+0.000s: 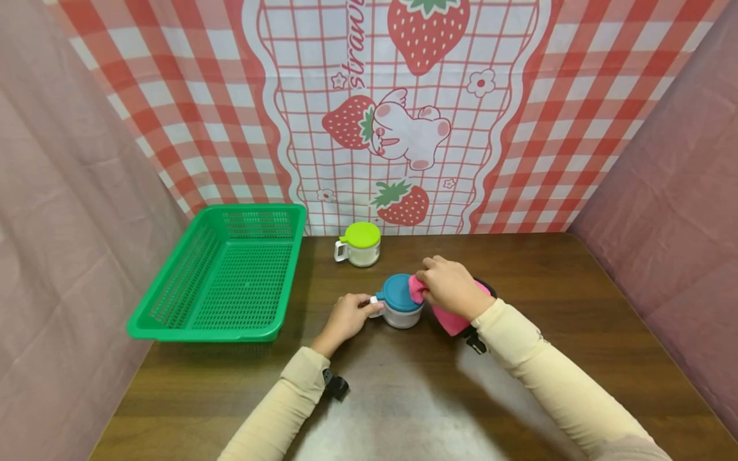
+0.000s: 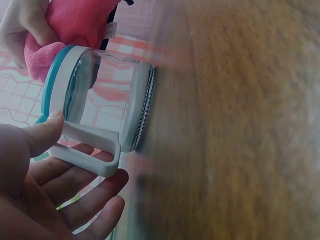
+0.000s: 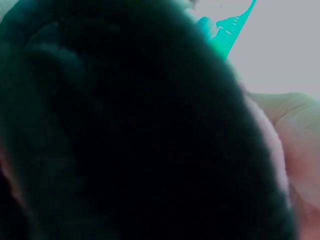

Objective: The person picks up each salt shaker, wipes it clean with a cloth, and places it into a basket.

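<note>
A clear seasoning jar (image 2: 107, 95) with a blue lid (image 1: 398, 291) and white handle stands on the table. My left hand (image 1: 347, 318) holds it by the handle (image 2: 92, 167), thumb on the near side and fingers behind. My right hand (image 1: 452, 287) grips a bunched pink cloth (image 1: 417, 289) and presses it against the right side of the lid. More of the cloth hangs below that hand. In the right wrist view the cloth, dark and blurred, covers most of the picture, with part of the right hand (image 3: 302, 145) at the edge.
Behind the blue-lidded jar stands a second jar (image 1: 363, 246) with a lime green lid and white handle. A green plastic basket (image 1: 288, 275) sits at the left on the wooden table (image 1: 548, 307). A checked strawberry curtain (image 1: 536, 147) hangs along the back edge.
</note>
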Available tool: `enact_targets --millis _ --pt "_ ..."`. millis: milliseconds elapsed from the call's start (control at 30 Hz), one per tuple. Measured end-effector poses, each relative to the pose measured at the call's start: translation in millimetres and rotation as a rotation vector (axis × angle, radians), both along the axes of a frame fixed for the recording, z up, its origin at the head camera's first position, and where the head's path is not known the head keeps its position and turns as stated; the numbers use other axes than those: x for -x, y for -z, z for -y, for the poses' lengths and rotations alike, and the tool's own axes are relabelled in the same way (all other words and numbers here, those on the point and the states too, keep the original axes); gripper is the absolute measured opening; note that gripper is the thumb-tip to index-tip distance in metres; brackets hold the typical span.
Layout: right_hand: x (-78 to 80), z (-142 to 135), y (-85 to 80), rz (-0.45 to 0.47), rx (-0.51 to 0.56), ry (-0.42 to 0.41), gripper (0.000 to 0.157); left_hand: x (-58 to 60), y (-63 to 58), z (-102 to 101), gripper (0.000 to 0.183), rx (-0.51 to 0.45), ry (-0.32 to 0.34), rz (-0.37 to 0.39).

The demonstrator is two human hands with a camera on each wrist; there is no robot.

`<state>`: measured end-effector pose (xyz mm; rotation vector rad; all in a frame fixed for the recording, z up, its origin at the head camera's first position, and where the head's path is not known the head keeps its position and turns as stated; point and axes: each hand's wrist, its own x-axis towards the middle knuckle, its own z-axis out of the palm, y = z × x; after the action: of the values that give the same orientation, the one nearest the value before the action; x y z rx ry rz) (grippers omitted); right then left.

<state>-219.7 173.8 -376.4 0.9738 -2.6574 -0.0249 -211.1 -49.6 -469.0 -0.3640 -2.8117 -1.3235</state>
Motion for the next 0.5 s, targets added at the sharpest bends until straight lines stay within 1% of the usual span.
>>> enact_targets --millis 233,500 --pt "-5.7 5.8 1.9 -0.051 0.003 -0.055 0.011 0.8 -0.3 0.4 0.032 0.010 0.004 -0.004" --pt "-10.2 14.6 7.1 -0.104 -0.001 -0.094 0.016 1.1 -0.2 1.2 0.032 0.029 0.021 -0.010"
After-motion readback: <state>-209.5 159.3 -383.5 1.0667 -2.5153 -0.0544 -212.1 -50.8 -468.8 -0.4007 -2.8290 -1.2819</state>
